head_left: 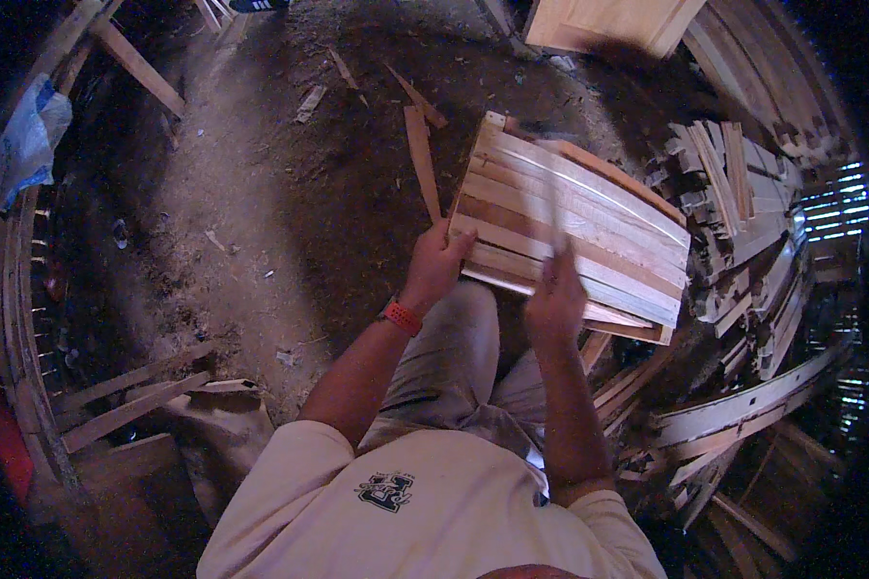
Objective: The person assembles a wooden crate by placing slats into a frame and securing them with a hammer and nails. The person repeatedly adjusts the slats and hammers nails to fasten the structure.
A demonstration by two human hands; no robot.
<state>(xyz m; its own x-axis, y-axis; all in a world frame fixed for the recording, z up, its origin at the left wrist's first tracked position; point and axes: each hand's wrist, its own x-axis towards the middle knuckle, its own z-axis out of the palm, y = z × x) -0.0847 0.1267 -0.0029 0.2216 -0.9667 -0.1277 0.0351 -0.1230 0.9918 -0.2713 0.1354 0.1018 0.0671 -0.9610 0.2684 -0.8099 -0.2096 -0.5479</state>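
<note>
A wooden slatted crate, with side-by-side boards facing up, lies tilted in front of my knees. My left hand, with a red band at the wrist, is closed on the crate's near left edge, thumb on top. Over the near boards, my right hand is wrapped round the handle of a hammer. Motion smears the hammer, and its head shows only faintly near the crate's far edge. Whether it touches the boards I cannot tell.
Loose wood strips lie on the dirt floor beyond my left hand. Piled boards crowd the right side, with a curved plank nearer me. A wooden panel stands at the back. At far left hangs a plastic bag.
</note>
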